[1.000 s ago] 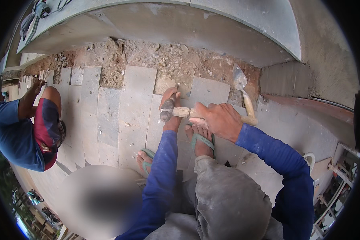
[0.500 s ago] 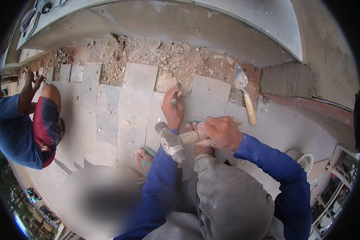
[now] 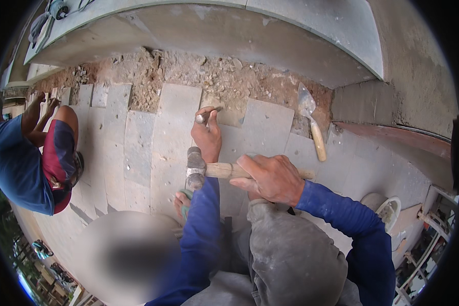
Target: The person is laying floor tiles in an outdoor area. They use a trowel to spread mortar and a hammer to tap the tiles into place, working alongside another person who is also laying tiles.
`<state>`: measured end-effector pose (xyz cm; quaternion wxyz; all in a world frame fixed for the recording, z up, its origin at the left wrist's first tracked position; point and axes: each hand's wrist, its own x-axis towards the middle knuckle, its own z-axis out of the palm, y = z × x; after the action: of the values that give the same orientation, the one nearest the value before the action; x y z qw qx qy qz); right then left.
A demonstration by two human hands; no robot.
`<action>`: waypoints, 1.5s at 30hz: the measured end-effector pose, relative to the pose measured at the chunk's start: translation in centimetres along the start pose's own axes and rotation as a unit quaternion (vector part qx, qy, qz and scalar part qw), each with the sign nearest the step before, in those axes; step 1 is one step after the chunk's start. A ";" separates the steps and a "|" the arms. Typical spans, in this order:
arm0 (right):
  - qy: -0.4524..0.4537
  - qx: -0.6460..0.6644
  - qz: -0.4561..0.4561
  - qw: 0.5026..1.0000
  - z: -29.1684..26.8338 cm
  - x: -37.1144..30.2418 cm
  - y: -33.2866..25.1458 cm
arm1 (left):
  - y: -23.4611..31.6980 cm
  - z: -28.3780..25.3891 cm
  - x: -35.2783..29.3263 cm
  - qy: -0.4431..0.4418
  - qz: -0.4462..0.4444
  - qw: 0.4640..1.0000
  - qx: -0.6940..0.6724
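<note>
My left hand (image 3: 207, 138) is closed around a short metal chisel (image 3: 203, 118). Its tip points at the ragged gap between two grey floor tiles, by the rubble (image 3: 227, 102). My right hand (image 3: 274, 178) grips the wooden handle of a hammer (image 3: 196, 169). The hammer's dusty steel head hangs over my left wrist, apart from the chisel. A grey tile (image 3: 268, 122) lies right of the gap and a longer pale tile (image 3: 176, 117) left of it. To the right, a pointed trowel (image 3: 317, 136) with a wooden handle rests across the tile edge.
A co-worker (image 3: 23, 158) in a blue shirt crouches at the left, hands at the tile edge. Beyond the broken strip rises a concrete step (image 3: 199, 33). A white bucket (image 3: 390, 213) stands at the right. A power tool (image 3: 58, 9) lies on the far-left ledge.
My left hand has shifted left with the chisel, now more tilted. The hammer has moved slightly left and up, its handle now nearly level.
</note>
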<state>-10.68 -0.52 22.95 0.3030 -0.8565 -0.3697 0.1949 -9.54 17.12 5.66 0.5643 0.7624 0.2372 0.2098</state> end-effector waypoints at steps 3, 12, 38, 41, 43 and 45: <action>0.041 0.024 -0.022 0.999 -0.8 1.3 -1.3 | 0.0 -0.8 0.5 -0.015 0.005 0.999 0.031; -0.079 -0.043 0.144 0.986 -2.4 5.1 2.6 | -0.5 0.5 0.3 -0.060 -0.007 0.998 -0.027; -0.037 0.023 0.047 0.998 1.4 1.3 -0.4 | -4.0 1.8 -3.3 0.051 0.071 0.994 -0.070; -0.033 0.029 0.054 0.998 0.8 1.3 -0.4 | -2.2 0.8 -1.6 0.065 0.000 0.995 -0.079; -0.013 0.039 0.050 0.998 0.7 1.3 -0.3 | -0.8 -0.4 -0.4 0.036 -0.025 0.999 -0.016; 0.020 0.053 0.038 0.998 0.6 1.5 -0.3 | -0.4 -0.9 0.8 0.021 -0.044 0.999 -0.002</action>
<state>-10.22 1.06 22.52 0.3480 -0.8561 -0.3200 0.2087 -9.47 18.44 5.57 0.5698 0.7453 0.2818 0.2009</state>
